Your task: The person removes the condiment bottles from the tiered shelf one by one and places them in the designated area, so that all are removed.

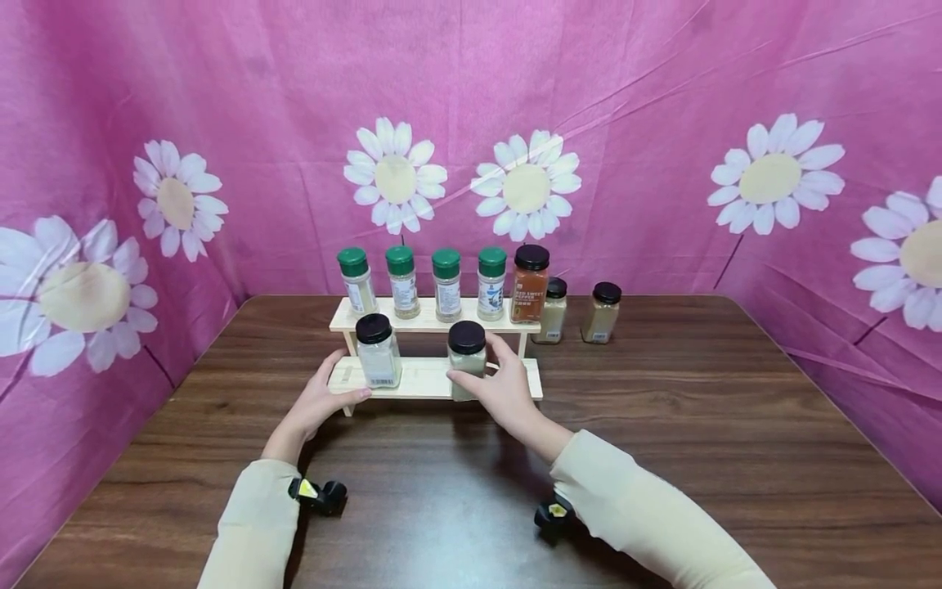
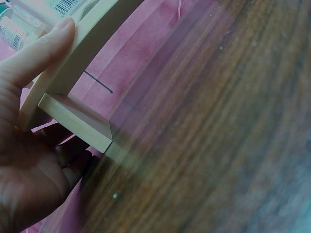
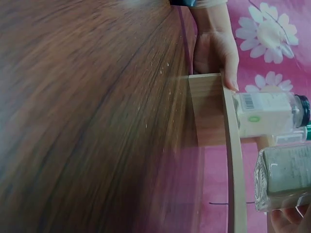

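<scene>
My left hand [image 1: 321, 399] grips the left end of a two-tier wooden spice rack [image 1: 427, 378]. In the left wrist view its thumb [image 2: 53, 43] lies along the shelf edge and the other fingers curl beneath, beside the rack's leg [image 2: 77, 121]. With my right hand [image 1: 509, 391] I hold a black-capped spice jar [image 1: 467, 337] between thumb and fingers, over the right part of the lower shelf. In the right wrist view the base of this glass jar [image 3: 284, 170] stands apart from the shelf board. Another black-capped jar [image 1: 380, 364] stands upright on the lower shelf, near my left thumb.
Several green-capped shakers [image 1: 447, 286] and a red sweet pepper jar [image 1: 531, 286] line the upper shelf. Two more black-capped jars [image 1: 550, 315] stand on the brown wooden table [image 1: 699, 425] right of the rack. A pink flowered cloth [image 1: 625, 82] hangs behind.
</scene>
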The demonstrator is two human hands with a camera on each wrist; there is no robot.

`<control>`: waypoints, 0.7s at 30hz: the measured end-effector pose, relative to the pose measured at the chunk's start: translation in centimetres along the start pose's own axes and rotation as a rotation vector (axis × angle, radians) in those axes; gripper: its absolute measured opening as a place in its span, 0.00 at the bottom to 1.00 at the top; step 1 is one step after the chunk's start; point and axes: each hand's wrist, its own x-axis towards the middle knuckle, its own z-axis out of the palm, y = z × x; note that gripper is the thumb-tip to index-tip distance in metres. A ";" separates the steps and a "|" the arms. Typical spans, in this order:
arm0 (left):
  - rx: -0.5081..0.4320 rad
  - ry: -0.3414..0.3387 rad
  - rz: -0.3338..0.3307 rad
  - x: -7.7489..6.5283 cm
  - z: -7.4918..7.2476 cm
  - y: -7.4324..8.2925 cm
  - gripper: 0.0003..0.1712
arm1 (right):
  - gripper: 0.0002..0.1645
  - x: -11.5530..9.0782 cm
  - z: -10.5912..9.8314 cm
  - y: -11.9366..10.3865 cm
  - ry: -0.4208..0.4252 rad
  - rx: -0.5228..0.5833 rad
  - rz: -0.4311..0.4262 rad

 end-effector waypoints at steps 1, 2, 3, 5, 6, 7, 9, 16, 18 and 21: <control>-0.001 0.000 0.001 0.0 0.0 0.0 0.48 | 0.33 -0.1 -0.3 0.0 -0.002 0.002 -0.003; -0.003 -0.001 0.001 0.0 0.0 0.0 0.48 | 0.33 -0.1 -0.6 0.5 -0.004 0.003 -0.012; -0.002 -0.001 -0.001 0.0 0.0 0.0 0.48 | 0.33 -0.1 -1.0 0.5 -0.002 0.002 -0.015; 0.000 -0.002 -0.001 0.0 0.0 0.0 0.48 | 0.33 -0.3 -1.7 0.5 0.001 -0.003 -0.017; 0.001 -0.002 -0.001 0.0 0.0 0.0 0.48 | 0.33 -0.3 -2.1 0.5 0.002 -0.002 -0.015; 0.001 -0.002 -0.002 0.0 0.0 0.0 0.48 | 0.32 -0.3 -2.4 0.5 0.002 -0.001 -0.010; 0.000 -0.003 -0.004 0.0 0.0 0.0 0.48 | 0.32 -0.5 -3.2 0.5 0.004 0.001 -0.002; -0.010 -0.008 -0.003 0.0 0.1 -0.1 0.49 | 0.31 -0.9 -5.9 0.7 0.011 -0.061 0.022; -0.012 -0.005 0.000 0.0 0.1 -0.1 0.48 | 0.31 -1.0 -6.7 0.7 0.012 -0.085 0.024; -0.008 0.000 0.003 0.1 0.1 -0.1 0.48 | 0.31 -1.0 -7.8 0.7 0.019 -0.100 0.027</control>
